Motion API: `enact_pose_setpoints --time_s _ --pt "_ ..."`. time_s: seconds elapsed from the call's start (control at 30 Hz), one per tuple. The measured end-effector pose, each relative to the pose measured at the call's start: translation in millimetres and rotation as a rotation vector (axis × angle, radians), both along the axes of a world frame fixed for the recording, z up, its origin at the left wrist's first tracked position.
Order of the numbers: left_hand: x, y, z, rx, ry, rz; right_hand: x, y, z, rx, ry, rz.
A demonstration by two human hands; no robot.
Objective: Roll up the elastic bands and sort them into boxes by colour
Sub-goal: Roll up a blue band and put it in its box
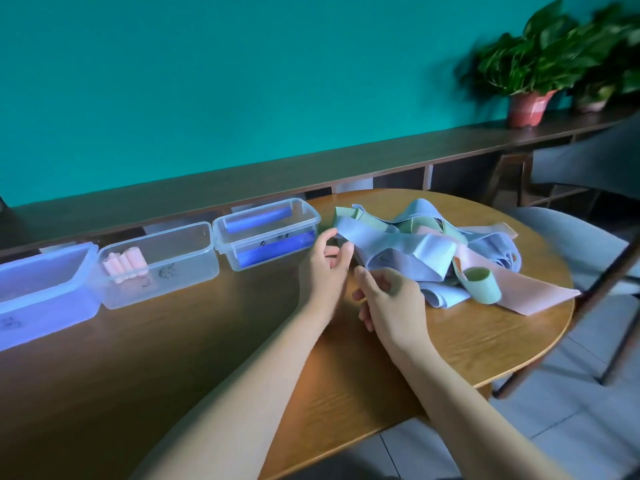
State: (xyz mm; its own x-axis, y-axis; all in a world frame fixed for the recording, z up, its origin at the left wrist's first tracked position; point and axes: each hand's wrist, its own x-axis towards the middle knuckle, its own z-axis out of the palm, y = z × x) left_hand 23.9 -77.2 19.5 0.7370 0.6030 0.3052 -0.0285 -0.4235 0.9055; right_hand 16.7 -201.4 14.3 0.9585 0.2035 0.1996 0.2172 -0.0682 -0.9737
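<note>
The left hand is pinching the free end of a light blue band, lifting it off the tangled pile of bands that is lying on the round table. The right hand is hovering just beside the pile with its fingers curled; whether it is gripping anything I cannot tell.

The risk here is that the blue band is running under and through the green and pink ones, so pulling it may be dragging neighbours along or sweeping the loose green roll towards the table edge.

Three clear boxes are sitting in a row at the left: the nearest box is holding dark blue rolls, the middle box is holding pink rolls, and the contents of the far-left box are too blurred to make out.
</note>
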Motion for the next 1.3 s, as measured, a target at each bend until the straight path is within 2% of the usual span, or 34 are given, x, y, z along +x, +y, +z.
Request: enact_pose_setpoints --time_s 0.2,0.47,0.67,0.83,1.07,1.3 --pt "31.3 -4.1 -0.7 -0.047 -0.105 0.048 6.1 3.7 -2.3 0.031 0.020 0.024" --pt "22.9 -1.9 0.9 -0.175 -0.166 0.053 4.9 1.5 -1.8 0.040 0.042 0.006" --pt "19.5 3.1 5.1 -0.291 -0.115 -0.018 4.6 0.1 -3.3 0.038 0.042 0.003" --pt "13.0 -0.8 3.3 -0.199 -0.226 0.125 6.0 1.2 -3.5 0.047 0.051 0.009" --pt "-22.3 1.6 20.6 -0.210 -0.393 0.195 -11.4 6.2 0.4 0.025 -0.158 0.072" --pt "-69.5 26.0 49.2 -0.172 -0.325 0.248 -36.4 10.8 11.9 0.132 -0.245 0.119"
